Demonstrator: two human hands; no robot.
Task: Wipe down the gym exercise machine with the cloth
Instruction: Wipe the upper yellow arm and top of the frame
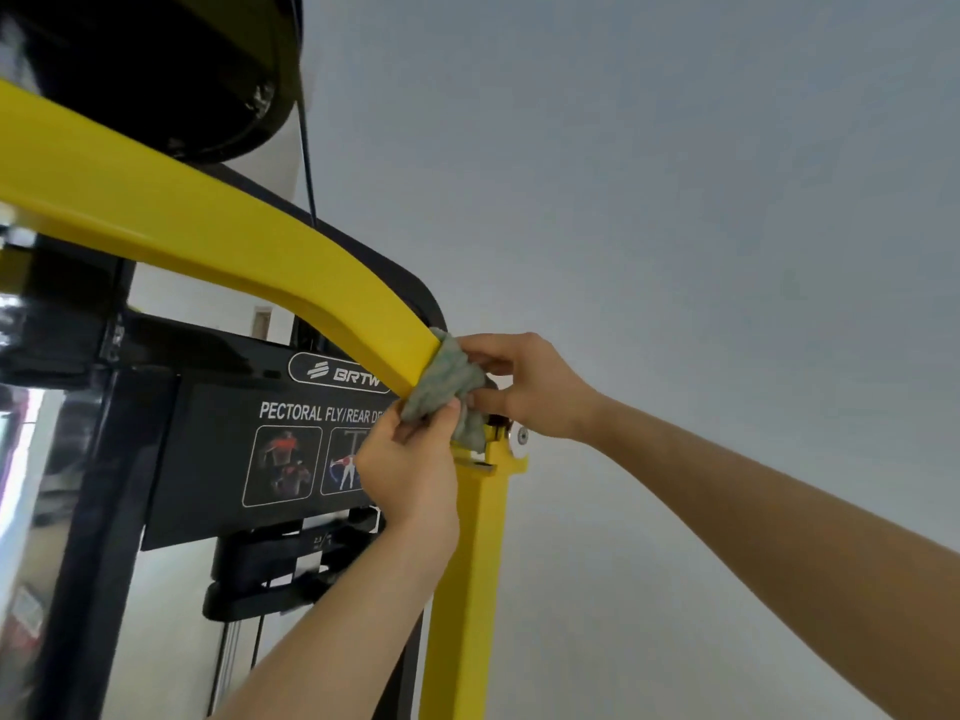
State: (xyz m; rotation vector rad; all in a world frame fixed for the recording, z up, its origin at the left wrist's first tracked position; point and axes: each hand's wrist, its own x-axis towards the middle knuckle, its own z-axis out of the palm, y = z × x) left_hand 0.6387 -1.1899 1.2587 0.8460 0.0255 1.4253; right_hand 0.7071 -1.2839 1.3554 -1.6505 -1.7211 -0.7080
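Both grips held the cloth (447, 387): the left grip (410, 462) pinched its lower end, the right grip (522, 389) its upper, wrapping it round the yellow beam (208, 226) at the bend. Wiping looked midway; the post (480, 563) and black panel (218, 449) likely remained.

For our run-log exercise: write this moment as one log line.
step: wiping | cloth: bunched against yellow frame bend | left hand: pinches cloth | right hand: holds cloth
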